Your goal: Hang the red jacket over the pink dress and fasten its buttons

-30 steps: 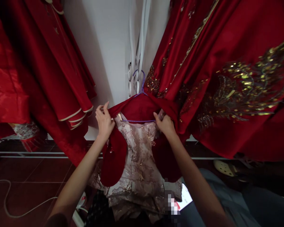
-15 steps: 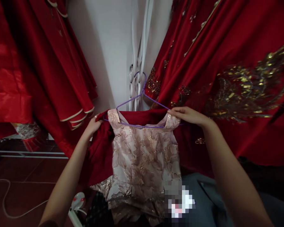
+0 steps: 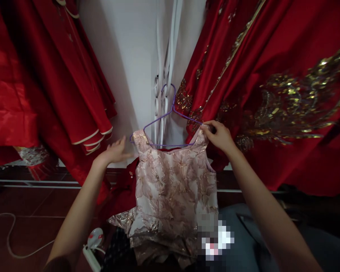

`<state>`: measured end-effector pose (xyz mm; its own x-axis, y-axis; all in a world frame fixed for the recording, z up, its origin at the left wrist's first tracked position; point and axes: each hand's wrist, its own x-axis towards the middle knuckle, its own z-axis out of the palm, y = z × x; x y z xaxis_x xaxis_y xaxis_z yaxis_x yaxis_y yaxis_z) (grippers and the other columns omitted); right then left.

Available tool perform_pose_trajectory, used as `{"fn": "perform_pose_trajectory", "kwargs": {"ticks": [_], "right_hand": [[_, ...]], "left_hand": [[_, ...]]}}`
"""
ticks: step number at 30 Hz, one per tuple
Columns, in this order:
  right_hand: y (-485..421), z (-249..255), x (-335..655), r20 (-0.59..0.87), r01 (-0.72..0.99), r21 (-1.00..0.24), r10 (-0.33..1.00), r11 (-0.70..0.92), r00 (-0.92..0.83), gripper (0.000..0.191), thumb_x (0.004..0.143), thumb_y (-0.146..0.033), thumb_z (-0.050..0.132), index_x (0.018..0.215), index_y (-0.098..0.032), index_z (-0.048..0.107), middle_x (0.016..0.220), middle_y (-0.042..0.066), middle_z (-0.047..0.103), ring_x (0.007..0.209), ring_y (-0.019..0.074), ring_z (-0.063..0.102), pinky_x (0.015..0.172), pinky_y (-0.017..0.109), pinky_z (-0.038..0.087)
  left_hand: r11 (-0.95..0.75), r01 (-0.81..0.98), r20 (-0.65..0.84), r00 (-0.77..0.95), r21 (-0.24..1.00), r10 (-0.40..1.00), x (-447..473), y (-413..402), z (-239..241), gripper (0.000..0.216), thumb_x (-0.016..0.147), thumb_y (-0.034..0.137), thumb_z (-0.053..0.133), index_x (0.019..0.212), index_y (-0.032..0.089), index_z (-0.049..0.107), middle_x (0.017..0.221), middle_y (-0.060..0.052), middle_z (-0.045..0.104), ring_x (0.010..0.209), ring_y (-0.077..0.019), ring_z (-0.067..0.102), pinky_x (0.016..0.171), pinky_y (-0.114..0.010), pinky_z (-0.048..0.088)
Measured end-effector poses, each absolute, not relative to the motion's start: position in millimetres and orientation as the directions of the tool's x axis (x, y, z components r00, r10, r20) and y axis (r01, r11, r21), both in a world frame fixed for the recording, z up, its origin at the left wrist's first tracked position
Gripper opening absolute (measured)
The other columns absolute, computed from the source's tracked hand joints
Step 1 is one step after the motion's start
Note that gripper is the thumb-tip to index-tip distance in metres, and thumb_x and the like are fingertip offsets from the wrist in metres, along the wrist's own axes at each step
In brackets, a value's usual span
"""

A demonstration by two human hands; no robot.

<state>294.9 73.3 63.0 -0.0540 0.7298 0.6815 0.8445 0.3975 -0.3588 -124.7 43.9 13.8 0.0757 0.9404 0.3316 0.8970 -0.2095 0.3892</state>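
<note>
1. Hanging from a purple hanger (image 3: 173, 108), a pink-and-gold brocade dress (image 3: 175, 189) sits at centre, front toward the wearer; lower part bunched near the lap.
2. Right hand (image 3: 218, 135): thumb and fingers pinching the dress's right strap at the hanger's end.
3. Left hand (image 3: 115, 152): fingers extended and loose, just beside the left strap; contact with the cloth below, cannot tell.
4. Dark red garment (image 3: 123, 190) shows behind the dress, mostly at left.
5. Hanger hook at a white scrolled metal frame (image 3: 172, 49).
6. Red garments (image 3: 65, 83) hang at left; a gold-sequinned red garment (image 3: 274, 41) at right.
7. White power strip (image 3: 91, 259), lower left.
</note>
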Motion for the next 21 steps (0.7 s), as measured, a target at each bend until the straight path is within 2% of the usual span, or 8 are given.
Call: {"fn": "perform_pose_trajectory", "kwargs": {"ticks": [2,3,6,8,10,13,16,21], "right_hand": [[73.8,59.7,292.2,0.702,0.832,-0.379,0.712,0.406,-0.028,0.028,0.081,-0.040,0.053,0.098,-0.020,0.063,0.098,0.007,0.067,0.088,0.0219,0.060,0.081,0.034,0.044],[73.2,58.6,291.1,0.705,0.825,-0.394,0.709,0.406,-0.013,0.029,0.081,-0.040,0.053,0.099,-0.020,0.063,0.098,0.007,0.067,0.088,0.0216,0.060,0.081,0.033,0.044],[69.5,57.5,289.4,0.682,0.800,-0.458,0.730,0.387,0.037,0.029,0.082,-0.042,0.052,0.096,-0.019,0.064,0.095,0.006,0.069,0.086,0.0208,0.061,0.079,0.032,0.045],[66.9,58.2,289.9,0.661,0.777,-0.501,0.748,0.380,0.061,0.030,0.081,-0.044,0.054,0.092,-0.019,0.066,0.093,0.005,0.070,0.085,0.0210,0.062,0.078,0.032,0.045],[66.0,59.1,292.4,0.651,0.746,-0.538,0.755,0.392,0.072,0.031,0.079,-0.046,0.057,0.089,-0.019,0.068,0.092,0.005,0.070,0.085,0.0217,0.063,0.077,0.032,0.046],[68.7,58.5,300.8,0.645,0.684,-0.586,0.761,0.435,0.069,0.031,0.076,-0.047,0.060,0.086,-0.019,0.069,0.088,0.006,0.071,0.082,0.0220,0.063,0.075,0.033,0.047],[72.4,54.0,314.5,0.640,0.638,-0.641,0.756,0.426,0.139,0.031,0.075,-0.045,0.061,0.085,-0.018,0.069,0.088,0.009,0.071,0.080,0.0215,0.063,0.074,0.032,0.047],[59.3,33.4,331.5,0.592,0.697,-0.691,0.703,0.190,0.395,0.032,0.074,-0.043,0.061,0.084,-0.014,0.071,0.085,0.013,0.071,0.076,0.0238,0.064,0.067,0.033,0.046]], "left_hand": [[-0.332,0.890,0.427,0.181,0.312,0.886,-109.0,60.1,29.9,0.080,0.076,0.062,0.050,0.140,0.017,0.031,0.144,-0.018,0.036,0.130,-0.0318,0.036,0.100,-0.043,0.032],[-0.387,0.877,0.461,0.229,0.285,0.858,-102.0,67.6,35.7,0.072,0.082,0.059,0.042,0.141,0.018,0.029,0.143,-0.016,0.037,0.130,-0.0291,0.037,0.100,-0.041,0.032],[-0.492,0.832,0.461,0.342,0.256,0.819,-88.5,81.4,43.6,0.052,0.091,0.051,0.026,0.124,0.019,0.051,0.111,-0.010,0.064,0.103,-0.0218,0.058,0.086,-0.030,0.040],[-0.531,0.804,0.439,0.390,0.265,0.810,-85.9,82.2,43.6,0.050,0.093,0.050,0.023,0.104,0.020,0.062,0.084,-0.005,0.068,0.078,-0.0180,0.062,0.072,-0.024,0.041],[-0.547,0.795,0.473,0.387,0.263,0.791,-86.7,78.6,42.7,0.049,0.093,0.048,0.023,0.093,0.020,0.064,0.074,-0.002,0.066,0.068,-0.0163,0.060,0.064,-0.023,0.038],[-0.448,0.871,0.567,0.269,0.203,0.779,-91.0,72.4,40.7,0.046,0.094,0.045,0.025,0.089,0.020,0.063,0.076,-0.004,0.066,0.071,-0.0181,0.062,0.062,-0.023,0.035],[-0.206,0.968,0.583,0.086,0.142,0.808,-98.0,68.4,33.6,0.045,0.093,0.046,0.027,0.091,0.018,0.062,0.076,-0.010,0.066,0.073,-0.0222,0.063,0.059,-0.025,0.032],[0.032,0.994,0.488,-0.080,0.106,0.869,-114.2,52.9,1.7,0.048,0.093,0.048,0.025,0.093,0.016,0.062,0.073,-0.012,0.066,0.068,-0.0245,0.063,0.054,-0.026,0.028]]}}
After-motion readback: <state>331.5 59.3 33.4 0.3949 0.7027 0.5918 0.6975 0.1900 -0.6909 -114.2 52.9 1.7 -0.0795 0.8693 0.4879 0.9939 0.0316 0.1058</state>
